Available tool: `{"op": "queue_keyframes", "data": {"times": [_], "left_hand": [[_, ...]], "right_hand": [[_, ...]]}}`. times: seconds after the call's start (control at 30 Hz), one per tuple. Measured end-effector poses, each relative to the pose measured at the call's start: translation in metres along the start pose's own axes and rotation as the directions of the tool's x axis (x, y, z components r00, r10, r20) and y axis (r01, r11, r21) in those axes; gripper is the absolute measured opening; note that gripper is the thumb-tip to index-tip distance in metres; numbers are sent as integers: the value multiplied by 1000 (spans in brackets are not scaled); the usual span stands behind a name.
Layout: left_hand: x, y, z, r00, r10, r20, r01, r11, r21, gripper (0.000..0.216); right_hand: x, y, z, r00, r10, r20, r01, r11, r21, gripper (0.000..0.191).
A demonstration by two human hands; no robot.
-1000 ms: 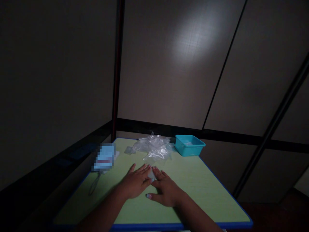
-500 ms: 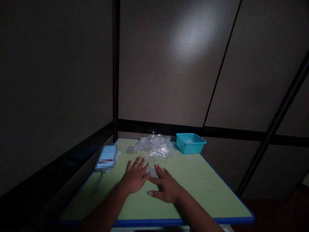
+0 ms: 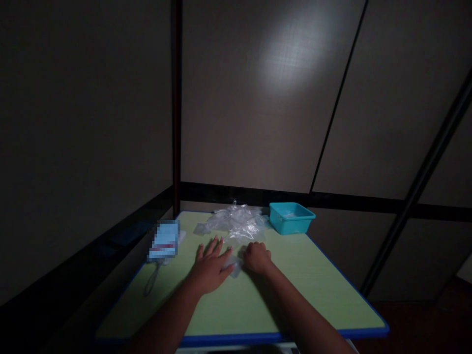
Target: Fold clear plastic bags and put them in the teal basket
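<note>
A small clear plastic bag [image 3: 234,266] lies flat on the table between my hands. My left hand [image 3: 211,269] rests open, palm down, its fingers spread and the thumb on the bag's left side. At the bag's right edge, my right hand [image 3: 257,257] is curled closed with the knuckles up. Its fingertips are hidden, so whatever they may grip does not show. Just beyond my hands spreads a loose heap of clear plastic bags [image 3: 239,221], crumpled and shiny.
The table [image 3: 306,295] has a light green top and a blue edge. A turquoise plastic basin [image 3: 291,221] stands at the back right, something pale inside it. On the left lies a blurred light-blue item [image 3: 164,240] with a cord loop [image 3: 150,281]. Wall panels [image 3: 250,123] rise behind.
My right hand has gone from spread fingers to a closed fist and moved slightly away from me, to the right. The left hand stays nearly in place, and more of the small bag shows.
</note>
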State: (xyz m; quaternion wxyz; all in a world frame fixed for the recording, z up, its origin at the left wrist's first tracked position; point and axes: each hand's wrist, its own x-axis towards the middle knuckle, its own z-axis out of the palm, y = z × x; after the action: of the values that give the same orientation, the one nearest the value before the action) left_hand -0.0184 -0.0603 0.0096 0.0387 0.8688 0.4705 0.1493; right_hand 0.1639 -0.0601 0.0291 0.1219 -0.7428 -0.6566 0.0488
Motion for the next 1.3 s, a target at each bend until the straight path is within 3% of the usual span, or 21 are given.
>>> {"op": "queue_keyframes", "data": {"times": [0.2, 0.43, 0.57, 0.77, 0.97, 1.07, 1.17, 1.3], "left_hand": [[0, -1, 2, 1000, -21, 16, 21, 1000, 18, 64], [2, -5, 7, 1000, -8, 1, 8, 1000, 3, 67], [2, -6, 8, 1000, -16, 3, 16, 1000, 1, 67], [2, -1, 6, 999, -37, -8, 37, 999, 29, 65], [1, -2, 9, 999, -28, -35, 29, 999, 15, 65], [6, -10, 15, 996, -30, -82, 20, 992, -122, 60], [13, -19, 19, 983, -88, -162, 7, 896, -444, 54], [21, -19, 16, 983, -159, -97, -5, 495, -869, 58]], "right_hand": [[24, -12, 4, 997, -5, 81, 4, 1000, 13, 48], [14, -7, 13, 996, -80, 27, 80, 997, -12, 56], [10, -8, 14, 992, -122, 28, 121, 991, 55, 47], [14, -7, 15, 987, -140, 76, 102, 921, 377, 32], [14, -6, 19, 986, -154, 57, 116, 897, 426, 8], [13, -6, 20, 983, -176, 45, 136, 877, 461, 2], [13, -7, 20, 980, -196, 25, 156, 847, 508, 2], [13, -8, 18, 973, -227, -50, 206, 741, 639, 9]]}}
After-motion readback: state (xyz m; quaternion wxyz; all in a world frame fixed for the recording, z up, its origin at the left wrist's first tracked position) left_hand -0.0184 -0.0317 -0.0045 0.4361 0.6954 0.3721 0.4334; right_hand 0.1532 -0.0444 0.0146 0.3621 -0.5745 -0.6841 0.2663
